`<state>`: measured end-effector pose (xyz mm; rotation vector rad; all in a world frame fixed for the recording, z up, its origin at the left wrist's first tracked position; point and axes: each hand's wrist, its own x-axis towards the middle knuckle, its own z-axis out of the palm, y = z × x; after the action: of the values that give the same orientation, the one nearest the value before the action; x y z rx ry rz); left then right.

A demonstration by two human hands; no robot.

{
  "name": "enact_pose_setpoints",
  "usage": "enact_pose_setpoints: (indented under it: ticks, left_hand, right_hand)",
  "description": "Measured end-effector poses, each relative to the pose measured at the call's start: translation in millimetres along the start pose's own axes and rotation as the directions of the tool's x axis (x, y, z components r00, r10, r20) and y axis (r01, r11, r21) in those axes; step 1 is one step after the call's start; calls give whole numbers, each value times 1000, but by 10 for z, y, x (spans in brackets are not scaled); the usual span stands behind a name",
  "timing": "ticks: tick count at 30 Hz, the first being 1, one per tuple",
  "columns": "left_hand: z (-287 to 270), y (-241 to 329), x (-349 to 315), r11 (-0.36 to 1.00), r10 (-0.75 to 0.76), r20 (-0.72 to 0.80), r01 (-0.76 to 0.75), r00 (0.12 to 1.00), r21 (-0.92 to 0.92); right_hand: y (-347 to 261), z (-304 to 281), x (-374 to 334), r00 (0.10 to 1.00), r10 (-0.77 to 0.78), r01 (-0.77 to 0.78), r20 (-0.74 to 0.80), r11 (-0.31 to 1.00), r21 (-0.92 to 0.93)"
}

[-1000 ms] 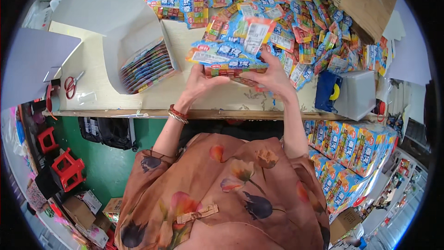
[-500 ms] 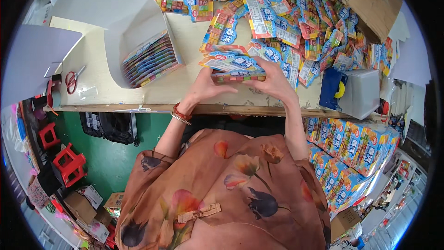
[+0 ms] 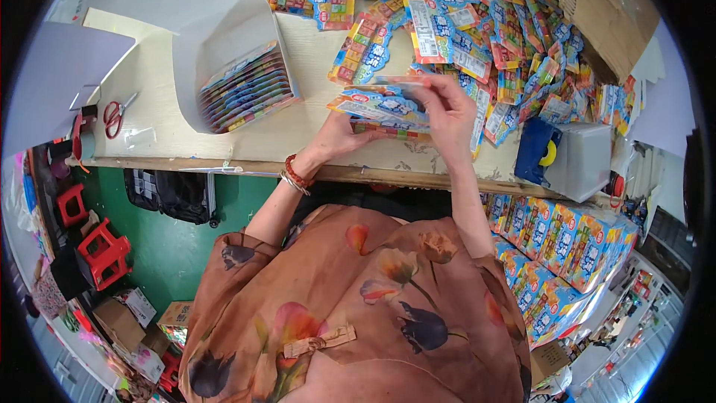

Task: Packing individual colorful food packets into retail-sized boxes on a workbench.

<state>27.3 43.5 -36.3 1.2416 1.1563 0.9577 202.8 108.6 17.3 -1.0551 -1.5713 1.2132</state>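
My left hand [image 3: 335, 138] is closed round the left end of a small stack of colourful flat packets [image 3: 384, 110], held just above the table near its front edge. At the stack's right end my right hand [image 3: 450, 113] pinches the top packet [image 3: 406, 81] between thumb and fingers, its edge lifted off the ones below. The packets are blue, yellow and red with a wavy outline. To the left, an open white carton [image 3: 186, 104] lies with a neat row of the same packets [image 3: 246, 93] inside. A single packet [image 3: 360, 48] rests just beyond my hands.
A big loose heap of packets [image 3: 507, 37] covers the table's far right, beside a brown cardboard box [image 3: 608, 11]. A blue tape dispenser [image 3: 538, 151] stands at right, red-handled scissors [image 3: 113, 119] at left. Filled display boxes [image 3: 556, 239] are stacked below the table's right end.
My right hand has risen from the stack's side to its top right corner and lifted the top packet's edge. My left hand keeps its hold; the whole view has shifted slightly.
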Motion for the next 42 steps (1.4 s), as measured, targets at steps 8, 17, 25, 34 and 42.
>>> enact_pose_setpoints:
  ticks: [8,17,25,34,42]
  left_hand:
    - [14,2,-30,984,177,-58,-177,982,12]
    - [11,-82,-31,950,260,-103,-235,960,205]
    - [95,-174,-16,911,406,-382,-338,830,235]
    - [-52,-59,-31,935,275,-79,-247,958,254]
    - [-18,-183,-17,983,176,-59,-173,983,57]
  right_hand:
    - [161,-188,142,996,5,-2,-89,999,44]
    - [372,2,690,795,308,-114,522,922,-370]
    - [287,113,598,611,321,-41,723,925,-377]
    - [-104,-177,213,871,-33,69,491,996,-56]
    - [-516,-134,250,984,-137,162,111,952,-261]
